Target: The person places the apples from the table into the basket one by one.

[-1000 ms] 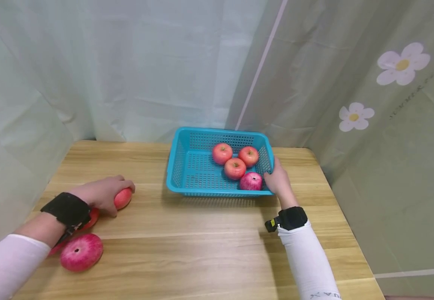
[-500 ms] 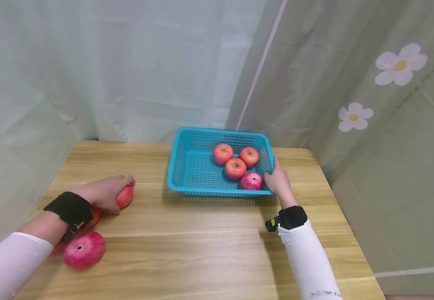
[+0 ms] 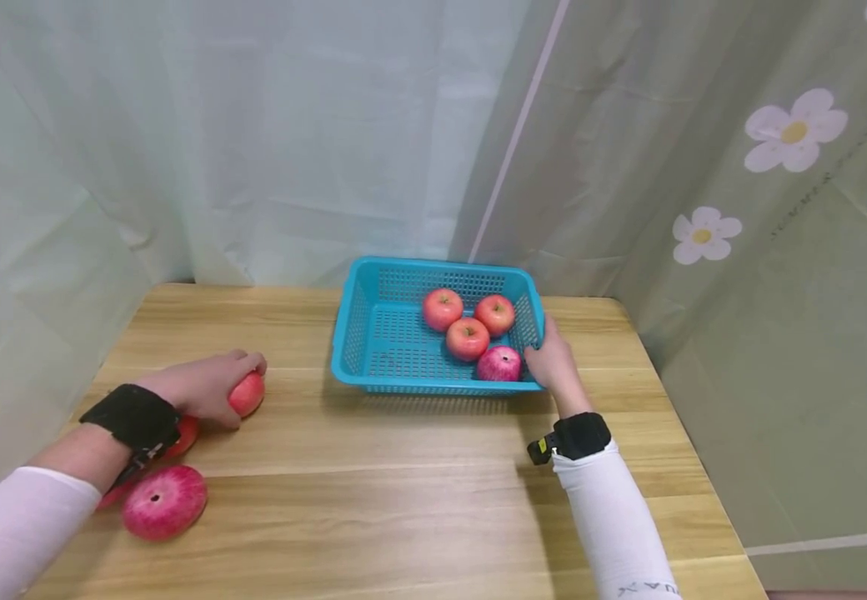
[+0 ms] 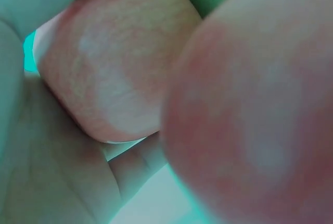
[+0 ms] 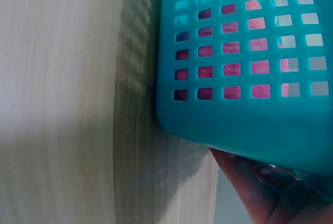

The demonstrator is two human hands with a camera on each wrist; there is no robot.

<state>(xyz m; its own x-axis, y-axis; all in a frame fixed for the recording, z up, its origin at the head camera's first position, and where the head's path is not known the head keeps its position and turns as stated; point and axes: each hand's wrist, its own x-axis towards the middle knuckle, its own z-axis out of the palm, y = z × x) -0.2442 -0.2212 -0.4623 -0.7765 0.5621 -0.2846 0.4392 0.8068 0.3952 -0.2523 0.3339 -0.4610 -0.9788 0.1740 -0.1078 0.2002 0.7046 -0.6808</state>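
At the left of the head view, my left hand curls its fingers and thumb round a red apple at the tabletop. In the left wrist view that apple sits against the palm. Under the wrist, another apple is partly hidden. My right hand grips the right end of a blue plastic basket, thumb over the rim; the other fingers are mostly hidden. In the basket lie three red apples and a streaked magenta fruit, which shows through the holes in the right wrist view.
A larger streaked magenta fruit lies near the left forearm, with another pink fruit mostly hidden behind it. The wooden table meets hanging curtains at the back and sides. Both wrists wear black straps.
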